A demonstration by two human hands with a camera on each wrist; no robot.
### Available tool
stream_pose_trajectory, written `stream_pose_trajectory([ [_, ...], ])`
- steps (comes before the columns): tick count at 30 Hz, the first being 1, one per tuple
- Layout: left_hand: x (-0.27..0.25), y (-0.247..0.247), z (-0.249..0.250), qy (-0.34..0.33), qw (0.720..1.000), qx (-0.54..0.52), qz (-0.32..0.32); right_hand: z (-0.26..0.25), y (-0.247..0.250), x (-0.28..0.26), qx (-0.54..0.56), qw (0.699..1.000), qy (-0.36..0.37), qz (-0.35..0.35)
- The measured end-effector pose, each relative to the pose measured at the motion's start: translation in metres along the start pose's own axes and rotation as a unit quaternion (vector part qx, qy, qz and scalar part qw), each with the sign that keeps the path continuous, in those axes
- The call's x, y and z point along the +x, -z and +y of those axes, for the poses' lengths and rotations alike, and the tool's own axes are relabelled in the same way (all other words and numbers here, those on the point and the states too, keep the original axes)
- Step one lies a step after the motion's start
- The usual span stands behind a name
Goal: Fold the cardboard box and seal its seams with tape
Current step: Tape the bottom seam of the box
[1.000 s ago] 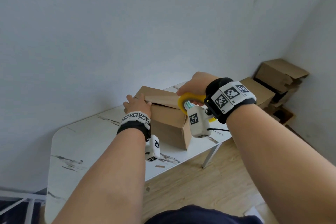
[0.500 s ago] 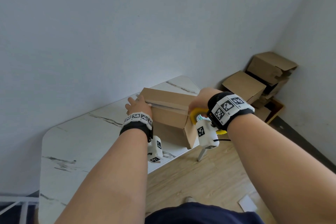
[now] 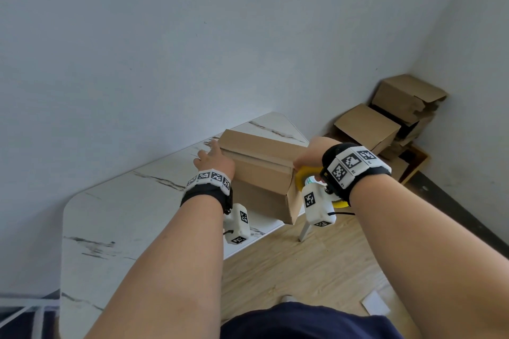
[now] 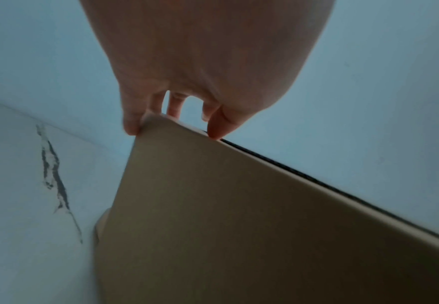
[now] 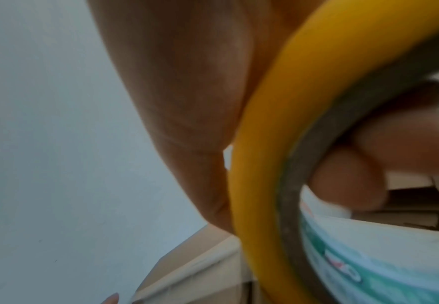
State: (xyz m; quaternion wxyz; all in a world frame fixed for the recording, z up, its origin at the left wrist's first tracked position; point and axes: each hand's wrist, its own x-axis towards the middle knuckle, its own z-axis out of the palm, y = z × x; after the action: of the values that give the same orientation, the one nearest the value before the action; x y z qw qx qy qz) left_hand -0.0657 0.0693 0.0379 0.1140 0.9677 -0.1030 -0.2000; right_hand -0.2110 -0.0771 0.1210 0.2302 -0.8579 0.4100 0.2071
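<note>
A brown cardboard box (image 3: pixel 261 173) stands on the white marble table (image 3: pixel 124 215) near its right front corner, top flaps folded down with a seam along the middle. My left hand (image 3: pixel 209 151) presses on the box's top left corner with straight fingers (image 4: pixel 132 123) over the box (image 4: pixel 239 226). My right hand (image 3: pixel 303 159) grips a yellow tape roll (image 3: pixel 305 176) at the box's top right edge. In the right wrist view its fingers (image 5: pixel 369 164) curl through the core of the tape roll (image 5: pixel 260 164). Any tape on the seam cannot be made out.
A wall runs close behind the table. Several other cardboard boxes (image 3: pixel 385 124) are piled in the right corner on the wooden floor (image 3: pixel 316 270). A white paper scrap (image 3: pixel 376 303) lies on the floor. A table leg (image 3: pixel 304 231) stands under the box's corner.
My right hand has carried the tape roll from above the box's top to its right edge and lower. The left hand has stayed on the left corner. The head view has shifted.
</note>
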Motion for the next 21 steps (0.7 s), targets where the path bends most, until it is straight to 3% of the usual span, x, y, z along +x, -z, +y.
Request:
stream_pose_trajectory([
  [4, 0.001, 0.006, -0.005, 0.013, 0.999, -0.044, -0.002, 0.007, -0.002, 0.003, 0.034, 0.999, -0.005, -0.036],
  [6, 0.001, 0.008, -0.008, 0.015, 0.998, -0.062, 0.014, 0.006, -0.001, 0.004, -0.024, 0.999, 0.014, -0.045],
  [12, 0.002, 0.030, -0.021, 0.024, 0.987, -0.111, 0.110, -0.013, 0.012, -0.008, -0.083, 0.991, 0.103, -0.014],
  [17, 0.008, 0.054, -0.043, 0.082, 0.976, -0.153, 0.134, -0.035, 0.014, -0.012, -0.065, 0.987, 0.149, 0.002],
  [21, 0.018, 0.064, -0.070, 0.070, 0.957, -0.243, 0.140, -0.051, 0.007, -0.001, -0.047, 0.984, 0.174, 0.000],
])
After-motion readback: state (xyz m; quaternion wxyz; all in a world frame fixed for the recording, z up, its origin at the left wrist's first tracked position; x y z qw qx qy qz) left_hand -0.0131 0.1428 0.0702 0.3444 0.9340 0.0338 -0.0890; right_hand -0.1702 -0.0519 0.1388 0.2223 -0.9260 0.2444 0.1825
